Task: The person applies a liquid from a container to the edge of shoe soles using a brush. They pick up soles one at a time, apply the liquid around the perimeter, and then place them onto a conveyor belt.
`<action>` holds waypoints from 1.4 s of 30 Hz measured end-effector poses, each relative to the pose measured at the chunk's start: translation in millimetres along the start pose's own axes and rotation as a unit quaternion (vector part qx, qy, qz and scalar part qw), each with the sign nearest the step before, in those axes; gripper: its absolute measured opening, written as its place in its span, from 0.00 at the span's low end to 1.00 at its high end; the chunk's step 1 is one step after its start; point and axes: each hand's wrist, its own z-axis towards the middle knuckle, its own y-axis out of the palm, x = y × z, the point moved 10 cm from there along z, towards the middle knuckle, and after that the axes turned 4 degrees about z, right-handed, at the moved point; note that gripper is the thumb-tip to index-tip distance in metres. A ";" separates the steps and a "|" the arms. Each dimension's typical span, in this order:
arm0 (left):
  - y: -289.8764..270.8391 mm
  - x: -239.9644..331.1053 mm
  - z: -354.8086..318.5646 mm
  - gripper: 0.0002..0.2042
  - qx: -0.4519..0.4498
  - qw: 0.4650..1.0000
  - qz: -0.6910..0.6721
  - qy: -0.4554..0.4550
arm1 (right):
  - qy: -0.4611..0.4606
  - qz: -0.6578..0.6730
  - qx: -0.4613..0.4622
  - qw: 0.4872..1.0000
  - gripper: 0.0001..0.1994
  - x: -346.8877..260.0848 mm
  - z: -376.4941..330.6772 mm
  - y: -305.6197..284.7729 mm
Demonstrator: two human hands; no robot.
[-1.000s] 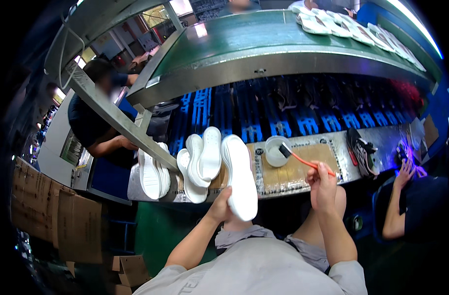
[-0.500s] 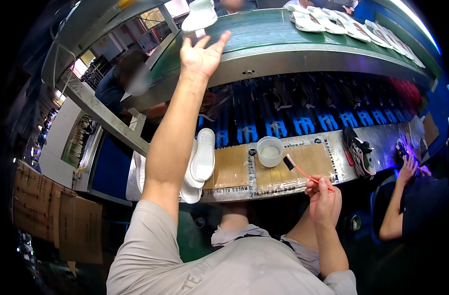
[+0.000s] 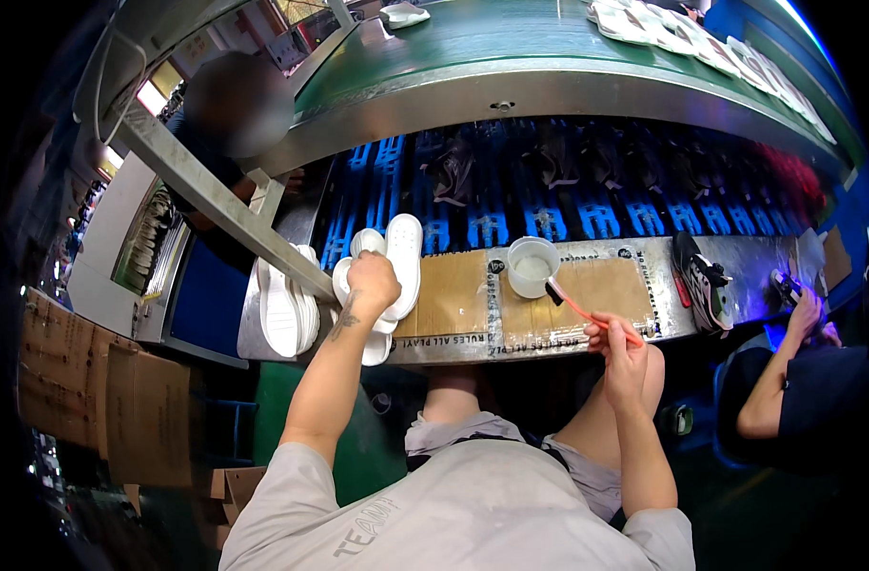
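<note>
My left hand [image 3: 373, 284] is closed over a white shoe sole [image 3: 366, 244] in a small pile on the bench; its fingertips are partly hidden. Just right of that hand lies another white sole [image 3: 405, 259]. A further stack of white soles [image 3: 284, 309] is to its left. My right hand [image 3: 620, 350] pinches the orange handle of a brush [image 3: 574, 306]. The dark bristles of the brush are at the near rim of a translucent plastic tub [image 3: 533, 268], which holds some whitish material.
Brown cardboard [image 3: 572, 305] is taped to the metal bench. A dark shoe [image 3: 701, 285] stands at its right. Behind are blue-lit racks [image 3: 549, 224] with dark uppers, below a green conveyor [image 3: 511, 38] carrying white soles. A metal post [image 3: 216, 205] slants at left. People sit on both sides.
My left hand has come down from the conveyor, where it was open near a white sole, onto the pile on the bench. That conveyor sole now lies farther off. The right hand still holds the brush.
</note>
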 end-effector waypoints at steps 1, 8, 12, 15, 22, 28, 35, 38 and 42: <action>0.4 -9.2 5.9 0.22 0.095 0.995 0.025 -0.016 | 0.000 -0.002 -0.004 1.000 0.14 -8.1 14.2 10.4; 18.4 9.0 -3.8 0.16 0.056 0.997 0.015 0.041 | -0.131 -0.289 -0.057 0.946 0.11 -73.3 54.6 60.5; 17.1 10.6 -4.1 0.18 0.053 0.998 -0.035 0.010 | -0.100 -0.399 -0.079 0.908 0.13 -72.7 67.2 73.0; 27.2 3.4 6.5 0.17 0.010 0.995 -0.101 -0.007 | -0.075 -0.455 -0.098 0.882 0.13 -62.6 80.0 82.5; 33.3 23.4 -19.2 0.20 0.022 0.972 -0.229 -0.053 | -0.134 -0.413 -0.085 0.897 0.10 -70.3 74.7 90.0; 39.2 49.8 -25.8 0.44 0.086 0.956 -0.274 -0.062 | -0.190 -0.404 -0.091 0.890 0.08 -71.4 59.7 90.0; 92.3 39.1 -20.4 0.21 0.043 0.842 -0.531 -0.088 | -0.263 -0.448 -0.102 0.848 0.07 -76.5 29.4 93.0; 119.5 68.3 -62.3 0.26 -0.098 0.360 -0.927 -0.038 | -0.227 -0.462 -0.109 0.850 0.07 -71.0 25.3 81.6; 77.0 88.9 -149.6 0.37 -0.251 0.019 -0.968 -0.011 | -0.222 -0.404 -0.079 0.884 0.07 -75.7 18.6 77.8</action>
